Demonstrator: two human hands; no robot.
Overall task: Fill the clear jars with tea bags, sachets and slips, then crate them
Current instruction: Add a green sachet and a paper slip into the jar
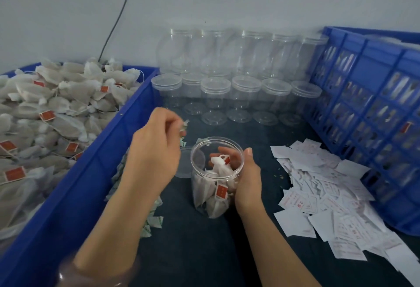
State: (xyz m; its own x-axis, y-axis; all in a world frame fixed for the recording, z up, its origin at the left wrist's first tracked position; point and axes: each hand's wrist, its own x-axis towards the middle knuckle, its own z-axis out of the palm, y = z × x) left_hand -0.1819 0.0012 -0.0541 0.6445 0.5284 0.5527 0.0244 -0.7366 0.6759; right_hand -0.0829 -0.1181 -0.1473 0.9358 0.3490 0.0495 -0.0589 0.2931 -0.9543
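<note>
An open clear jar (216,179) stands on the dark table, partly filled with tea bags (219,173) that carry red tags. My right hand (246,177) grips the jar's right side, fingers curled round its far wall. Left of the jar's mouth and a little above it, my left hand (156,148) pinches a small green-and-white sachet (183,127). The jar's clear lid (185,164) lies flat on the table just left of the jar. More sachets (152,220) lie under my left forearm.
A blue bin (109,150) heaped with tea bags (45,116) fills the left. Lidded empty jars (229,77) are stacked in two tiers at the back. White paper slips (329,195) spread over the table on the right, beside a blue crate (368,104) holding filled jars.
</note>
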